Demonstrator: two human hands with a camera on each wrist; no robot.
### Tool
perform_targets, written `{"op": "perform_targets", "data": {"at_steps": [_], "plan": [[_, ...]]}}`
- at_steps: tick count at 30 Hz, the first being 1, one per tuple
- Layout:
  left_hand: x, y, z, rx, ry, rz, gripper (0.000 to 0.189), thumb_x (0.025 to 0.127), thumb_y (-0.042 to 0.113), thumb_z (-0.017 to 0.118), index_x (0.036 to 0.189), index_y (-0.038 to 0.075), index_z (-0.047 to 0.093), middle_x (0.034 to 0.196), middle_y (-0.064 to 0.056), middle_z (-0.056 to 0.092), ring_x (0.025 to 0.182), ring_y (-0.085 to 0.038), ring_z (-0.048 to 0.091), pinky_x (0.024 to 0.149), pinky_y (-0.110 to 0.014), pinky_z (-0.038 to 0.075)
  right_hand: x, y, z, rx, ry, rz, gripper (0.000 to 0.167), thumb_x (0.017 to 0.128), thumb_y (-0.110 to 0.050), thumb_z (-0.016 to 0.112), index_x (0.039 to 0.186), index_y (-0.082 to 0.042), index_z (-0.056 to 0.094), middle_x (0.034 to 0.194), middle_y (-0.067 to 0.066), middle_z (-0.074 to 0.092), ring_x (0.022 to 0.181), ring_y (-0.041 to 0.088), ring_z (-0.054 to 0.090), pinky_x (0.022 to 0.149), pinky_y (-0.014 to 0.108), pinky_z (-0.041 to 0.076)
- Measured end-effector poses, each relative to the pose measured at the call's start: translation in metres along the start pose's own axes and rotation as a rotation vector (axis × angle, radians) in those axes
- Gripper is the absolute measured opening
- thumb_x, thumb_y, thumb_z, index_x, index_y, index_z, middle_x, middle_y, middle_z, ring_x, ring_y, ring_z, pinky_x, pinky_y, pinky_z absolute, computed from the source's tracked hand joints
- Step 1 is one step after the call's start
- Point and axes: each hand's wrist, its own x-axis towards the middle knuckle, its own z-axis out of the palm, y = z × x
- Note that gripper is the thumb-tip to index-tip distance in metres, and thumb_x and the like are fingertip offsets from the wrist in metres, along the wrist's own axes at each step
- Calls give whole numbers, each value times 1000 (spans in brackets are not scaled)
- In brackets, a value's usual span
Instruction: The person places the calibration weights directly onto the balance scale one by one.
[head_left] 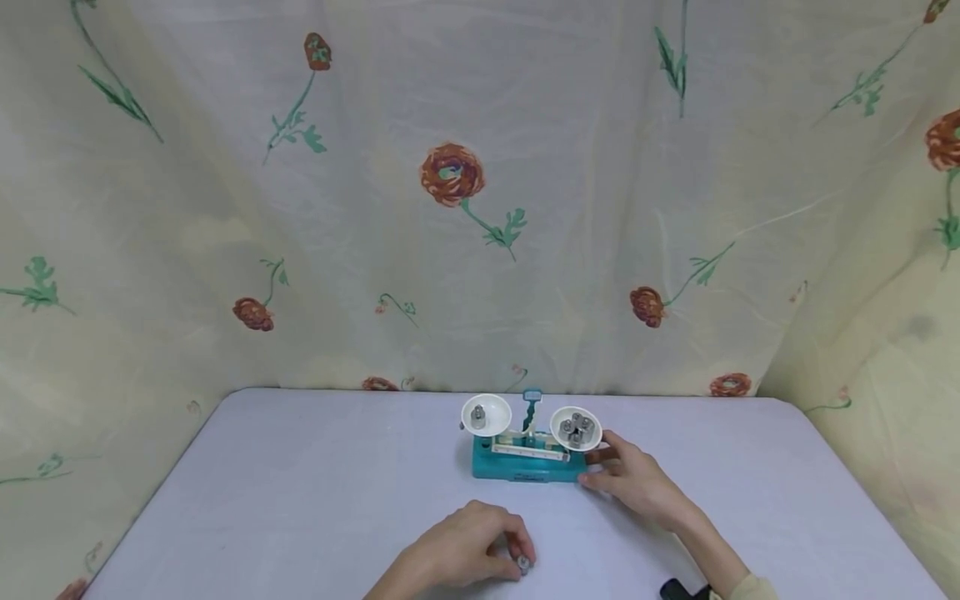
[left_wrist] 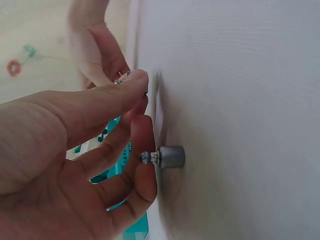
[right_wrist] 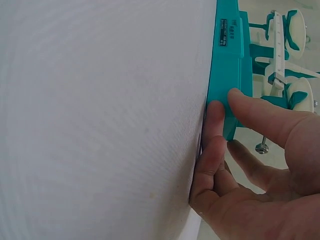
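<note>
A small metal weight [head_left: 523, 564] is pinched between the thumb and forefinger of my left hand [head_left: 476, 546]; in the left wrist view the thumb covers most of it. A second weight [left_wrist: 172, 156] with a knob stands upright beside the lower fingers, hidden in the head view. My right hand [head_left: 637, 483] grips the right end of a balance scale [head_left: 528, 472] by its teal base, thumb on the front face and fingers at its end. The scale's left pan [head_left: 497, 408] has a weight in it. Several weights lie in the right pan [head_left: 596, 429], which hangs lower.
The table [head_left: 300, 492] has a white cloth over it. Flowered curtains [head_left: 360, 250] hang behind it and along both sides. Near my right forearm, a black object [head_left: 678, 590] shows at the bottom edge.
</note>
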Motion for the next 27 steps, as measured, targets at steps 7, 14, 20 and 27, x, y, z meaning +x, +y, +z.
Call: {"op": "perform_targets", "data": {"at_steps": [7, 14, 20, 27], "plan": [[2, -4, 1, 21, 14, 31, 14, 95, 20, 83, 106, 28, 79, 91, 20, 71, 70, 4, 52, 66, -15, 49, 0, 1, 0, 7, -2, 0, 85, 96, -24, 81, 163, 3, 35, 142, 27, 65, 131, 48, 66, 110, 63, 55], [7, -11, 3, -22, 18, 37, 13, 96, 24, 83, 105, 31, 79, 90, 23, 70, 69, 3, 54, 65, -15, 50, 0, 2, 1, 4, 2, 15, 86, 97, -25, 80, 163, 4, 34, 144, 28, 64, 132, 48, 65, 111, 63, 54], [-1, 7, -9, -70, 31, -9, 14, 95, 15, 82, 105, 25, 79, 93, 18, 72, 66, 1, 54, 64, -16, 51, 0, 1, 1, 2, 1, 5, 88, 96, -25, 81, 164, 3, 33, 145, 28, 64, 133, 49, 65, 112, 64, 53], [-5, 14, -17, -129, 93, -40, 16, 94, 13, 83, 104, 23, 78, 101, 11, 76, 69, 0, 55, 66, -16, 51, -1, 0, 1, -5, 5, -4, 86, 96, -25, 81, 163, 3, 34, 143, 27, 65, 131, 47, 66, 111, 63, 54]]}}
